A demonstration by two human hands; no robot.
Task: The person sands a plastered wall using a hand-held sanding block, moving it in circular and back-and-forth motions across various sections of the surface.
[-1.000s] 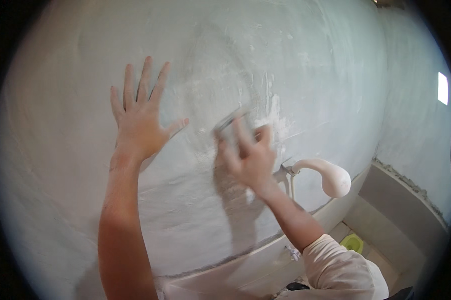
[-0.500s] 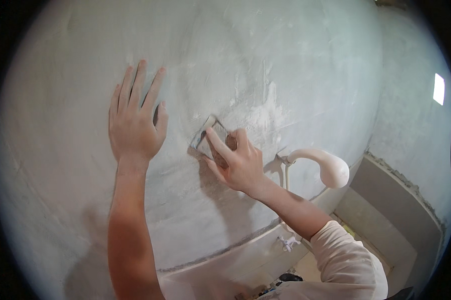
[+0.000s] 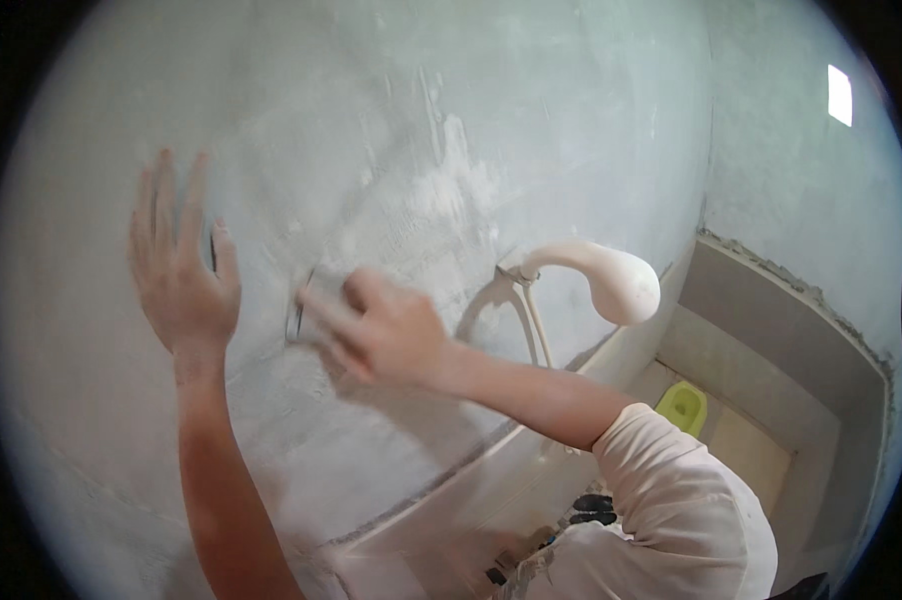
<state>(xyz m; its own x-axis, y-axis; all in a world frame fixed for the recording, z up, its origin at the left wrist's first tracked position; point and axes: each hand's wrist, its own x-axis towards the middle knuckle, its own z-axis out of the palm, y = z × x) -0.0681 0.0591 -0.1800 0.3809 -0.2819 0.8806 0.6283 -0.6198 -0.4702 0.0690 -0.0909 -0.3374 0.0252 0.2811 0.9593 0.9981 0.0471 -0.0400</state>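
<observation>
My left hand (image 3: 186,290) rests on the grey plastered wall (image 3: 301,120), fingers spread and pointing up, nothing in it. To its right, my right hand (image 3: 386,330) is closed around a small flat rectangular block (image 3: 299,308) pressed on the wall. Motion smears that hand, and most of the block is under the fingers, so its exact kind is unclear. Above and to the right of it, whitish chalky patches (image 3: 456,185) mark the wall.
A cream shower head (image 3: 621,285) with a hose (image 3: 537,330) juts from the wall right of my right hand. Below lie a pale ledge (image 3: 431,535), dark items (image 3: 593,508) and a yellow-green squat toilet (image 3: 683,408). A bright small window (image 3: 840,96) is at upper right.
The view has shifted, with the wall fixtures now further left and higher. My right hand has slid the block down and leftward along the wall; my left hand stays spread on the wall.
</observation>
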